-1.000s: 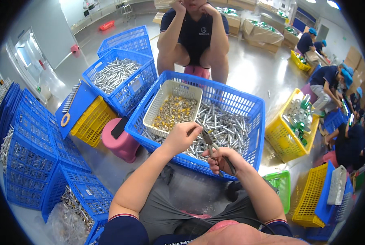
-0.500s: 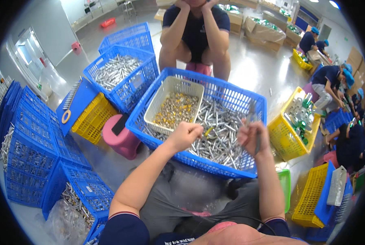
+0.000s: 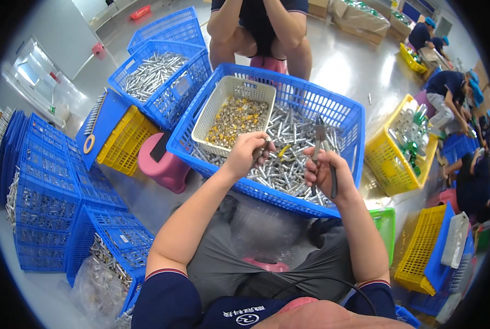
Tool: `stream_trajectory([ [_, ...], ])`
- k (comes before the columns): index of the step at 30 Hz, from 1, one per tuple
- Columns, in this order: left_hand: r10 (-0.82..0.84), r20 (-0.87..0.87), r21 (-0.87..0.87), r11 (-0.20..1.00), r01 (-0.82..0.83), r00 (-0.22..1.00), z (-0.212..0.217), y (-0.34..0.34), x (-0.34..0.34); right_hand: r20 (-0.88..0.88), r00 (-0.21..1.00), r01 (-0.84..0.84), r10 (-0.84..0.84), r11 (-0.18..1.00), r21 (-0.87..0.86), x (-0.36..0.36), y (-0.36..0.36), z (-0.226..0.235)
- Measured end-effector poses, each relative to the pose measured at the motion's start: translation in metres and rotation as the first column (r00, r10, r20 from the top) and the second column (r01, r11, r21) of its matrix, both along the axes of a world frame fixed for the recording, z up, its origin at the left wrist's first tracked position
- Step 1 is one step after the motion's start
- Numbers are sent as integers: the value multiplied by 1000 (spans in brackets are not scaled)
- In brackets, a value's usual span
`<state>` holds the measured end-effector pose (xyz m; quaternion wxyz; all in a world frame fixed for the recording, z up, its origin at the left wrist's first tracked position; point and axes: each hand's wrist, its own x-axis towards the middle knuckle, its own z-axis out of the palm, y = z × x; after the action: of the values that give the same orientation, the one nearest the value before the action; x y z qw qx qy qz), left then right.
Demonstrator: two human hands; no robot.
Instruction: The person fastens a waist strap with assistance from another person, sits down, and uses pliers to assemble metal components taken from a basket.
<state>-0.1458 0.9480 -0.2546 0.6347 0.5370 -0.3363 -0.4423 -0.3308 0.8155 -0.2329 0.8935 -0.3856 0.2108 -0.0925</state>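
Note:
Over a large blue crate (image 3: 288,202) of loose silver metal tubes (image 3: 297,131), both my hands are raised. My right hand (image 3: 332,171) is closed round pliers (image 3: 320,131) with dark handles, their jaws pointing up and away from me. A short silver tube (image 3: 326,146) stands up beside the jaws, at the fingers of that hand. My left hand (image 3: 247,156) is curled, with small dull metal parts (image 3: 260,150) showing between its fingers. It is close to a cream basket (image 3: 208,147) of small brass and silver parts, set inside the crate. A yellow piece (image 3: 284,150) lies among the tubes.
A person (image 3: 258,33) sits opposite, beyond the crate. Blue crates of silver tubes (image 3: 154,75) stand at the left, near a pink stool (image 3: 160,164) with a dark flat object. Yellow crates (image 3: 401,145) stand at the right, with other workers beyond.
The view has tipped, so the crate sits higher in the picture. My left hand has loosened, showing the small parts. The right hand has turned, and the pliers now show plainly.

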Motion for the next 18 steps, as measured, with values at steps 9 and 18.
stream_trajectory([
  [9, -16, -146, -116, 993, -1, 989, 2, 6, 5, -1, 1000, 14, -14, 1000, -23, 2, -7, 0],
  [18, 12, -123, -76, 997, -21, 992, 1, 6, 4, -10, 999, 43, -44, 998, -44, 4, -6, -4],
])
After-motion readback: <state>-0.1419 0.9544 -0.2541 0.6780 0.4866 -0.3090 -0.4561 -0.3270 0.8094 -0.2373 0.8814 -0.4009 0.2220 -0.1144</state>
